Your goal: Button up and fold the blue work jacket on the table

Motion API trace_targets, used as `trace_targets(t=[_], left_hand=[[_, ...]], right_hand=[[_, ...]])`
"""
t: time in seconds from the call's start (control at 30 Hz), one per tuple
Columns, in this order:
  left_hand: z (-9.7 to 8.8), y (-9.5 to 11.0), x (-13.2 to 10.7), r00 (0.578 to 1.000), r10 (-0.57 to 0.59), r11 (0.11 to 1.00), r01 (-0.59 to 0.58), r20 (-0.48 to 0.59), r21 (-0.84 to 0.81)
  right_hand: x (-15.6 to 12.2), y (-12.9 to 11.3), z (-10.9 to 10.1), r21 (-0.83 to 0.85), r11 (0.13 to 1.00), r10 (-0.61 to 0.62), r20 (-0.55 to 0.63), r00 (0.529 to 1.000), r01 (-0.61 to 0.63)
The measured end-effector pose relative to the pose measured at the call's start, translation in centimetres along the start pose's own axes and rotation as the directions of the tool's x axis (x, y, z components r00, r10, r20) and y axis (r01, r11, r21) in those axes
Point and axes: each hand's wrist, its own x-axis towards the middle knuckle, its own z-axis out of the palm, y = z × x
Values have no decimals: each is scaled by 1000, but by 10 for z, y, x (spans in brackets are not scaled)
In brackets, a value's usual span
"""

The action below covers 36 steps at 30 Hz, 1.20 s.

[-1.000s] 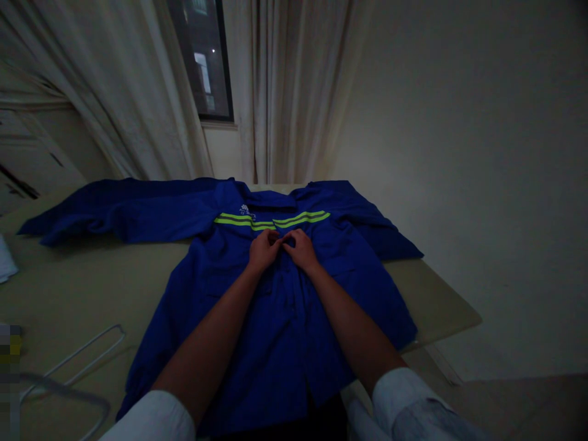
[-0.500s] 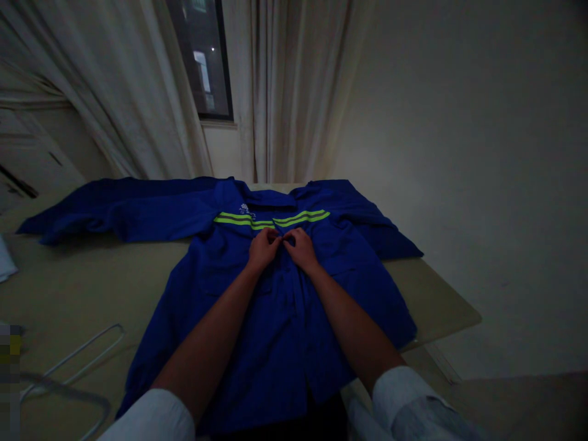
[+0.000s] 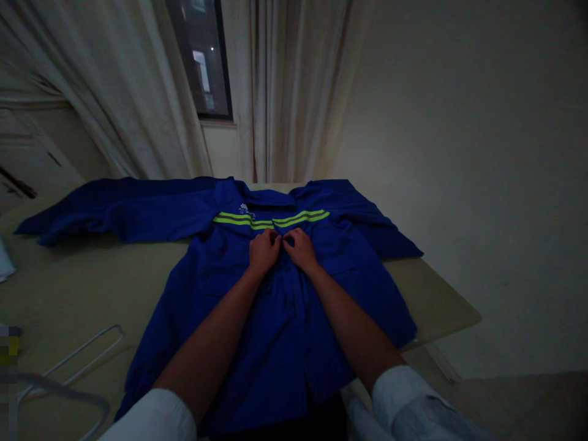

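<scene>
A blue work jacket (image 3: 275, 331) with two yellow-green stripes across the chest lies flat, front up, on a beige table (image 3: 87, 288). Its left sleeve stretches far out to the left and its right sleeve lies bunched at the right. My left hand (image 3: 263, 251) and my right hand (image 3: 299, 248) meet at the middle of the chest, just below the stripes. Both are closed, pinching the jacket's front edges together at the placket. What sits between the fingertips is too small to make out.
A white wire hanger (image 3: 68, 367) lies on the table at the lower left. The table's right corner (image 3: 473, 315) is close to a plain wall. Pale curtains (image 3: 275, 92) and a dark window (image 3: 202, 61) stand behind. A scrap of white cloth (image 3: 3, 263) shows at the left edge.
Both hands stay at the same spot on the chest with only small finger shifts. The jacket has not moved.
</scene>
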Motion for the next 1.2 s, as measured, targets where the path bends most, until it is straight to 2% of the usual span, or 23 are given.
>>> trace_targets(t=[0.53, 0.7, 0.87, 0.97, 1.2], left_hand=[[-5, 1, 2, 997, -29, 998, 33, 76, -54], [-5, 0, 2, 998, -3, 996, 8, 60, -85], [-3, -1, 4, 998, -70, 973, 70, 4, -219], [-2, 0, 4, 995, -98, 969, 91, -22, -230], [-2, -3, 4, 998, -53, 956, 45, -18, -290]], right_hand=[[-1, -6, -4, -100, 993, 73, 65, 995, -66], [-2, -7, -5, -78, 994, 77, 50, 996, -73], [-3, -11, -7, -35, 998, 43, -6, 999, -43], [-3, -12, -7, 1, 999, 36, -38, 999, -36], [-2, -8, -6, 91, 996, -2, -61, 998, 7]])
